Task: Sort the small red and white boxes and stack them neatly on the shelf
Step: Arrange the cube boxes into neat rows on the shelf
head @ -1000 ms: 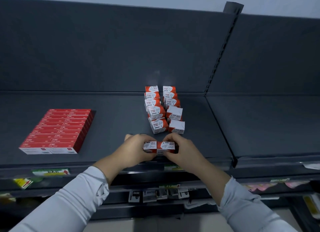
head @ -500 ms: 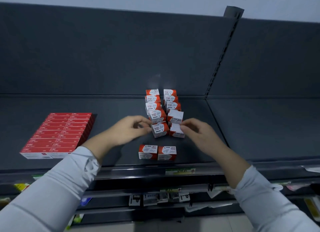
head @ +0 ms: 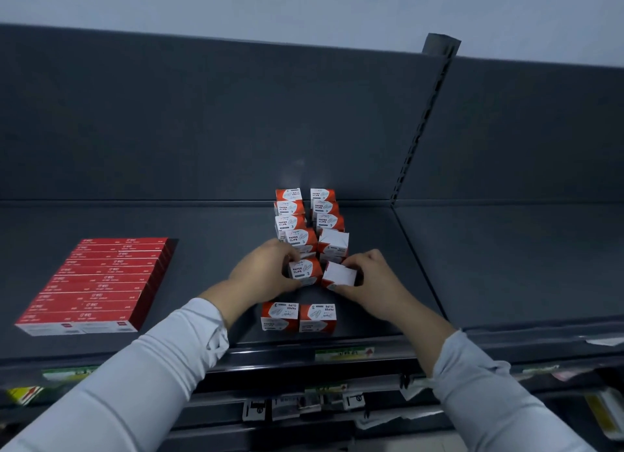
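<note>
Several small red and white paper clip boxes (head: 297, 222) stand in two loose rows running toward the back of the dark shelf (head: 216, 249). Two boxes (head: 299, 316) sit side by side near the shelf's front edge. My left hand (head: 263, 271) grips a red and white box (head: 304, 270) at the near end of the left row. My right hand (head: 368, 279) grips a tilted box with its white face up (head: 339, 275) at the near end of the right row.
A flat block of long red boxes (head: 98, 282) lies at the left of the shelf. A slotted upright post (head: 422, 120) divides this bay from the right bay (head: 506, 255). Price labels hang on the shelf edges below (head: 341, 353).
Both hands let go of the two front boxes, reached back into the rows, and now each grips the nearest box of its row.
</note>
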A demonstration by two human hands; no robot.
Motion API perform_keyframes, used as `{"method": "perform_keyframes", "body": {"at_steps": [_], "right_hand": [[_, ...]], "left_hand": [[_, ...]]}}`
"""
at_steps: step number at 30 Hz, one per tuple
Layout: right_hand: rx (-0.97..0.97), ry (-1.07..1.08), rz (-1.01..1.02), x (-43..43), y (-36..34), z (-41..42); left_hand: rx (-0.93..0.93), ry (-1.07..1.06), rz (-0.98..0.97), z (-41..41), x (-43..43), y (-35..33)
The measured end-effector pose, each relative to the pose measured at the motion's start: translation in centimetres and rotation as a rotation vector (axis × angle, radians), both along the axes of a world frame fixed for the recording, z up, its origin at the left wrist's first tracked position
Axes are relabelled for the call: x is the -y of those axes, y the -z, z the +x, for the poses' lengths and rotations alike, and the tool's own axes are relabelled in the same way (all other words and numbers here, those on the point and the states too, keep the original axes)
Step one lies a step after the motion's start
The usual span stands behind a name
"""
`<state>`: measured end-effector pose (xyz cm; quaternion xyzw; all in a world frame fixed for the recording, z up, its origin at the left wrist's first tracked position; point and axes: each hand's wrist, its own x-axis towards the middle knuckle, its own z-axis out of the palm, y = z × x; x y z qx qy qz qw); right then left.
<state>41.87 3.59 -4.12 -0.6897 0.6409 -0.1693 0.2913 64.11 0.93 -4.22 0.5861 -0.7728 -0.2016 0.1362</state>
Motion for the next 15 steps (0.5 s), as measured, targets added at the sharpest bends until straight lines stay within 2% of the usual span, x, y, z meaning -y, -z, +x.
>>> {"method": "perform_keyframes", "body": {"at_steps": [3, 8, 10, 15], "right_hand": [[0.206, 0.033, 0.031, -0.2, -0.3, -0.6], [0.688, 0.124, 0.059, -0.7, -2.1, -0.9], [0.847, 0.118, 0.073, -0.8, -3.3, -0.7], [0.970, 0.088, 0.050, -0.9, -5.7, -0.5]], "left_hand": [[-0.139, -0.046, 0.096, 0.5, 0.2, -0.1], [-0.850, -0.145, 0.350, 1.3, -0.7, -1.8], [-1.058, -0.130, 0.436, 1.3, -1.1, -2.8], [-1.173, -0.030, 0.386, 0.5, -2.2, -5.1]]}}
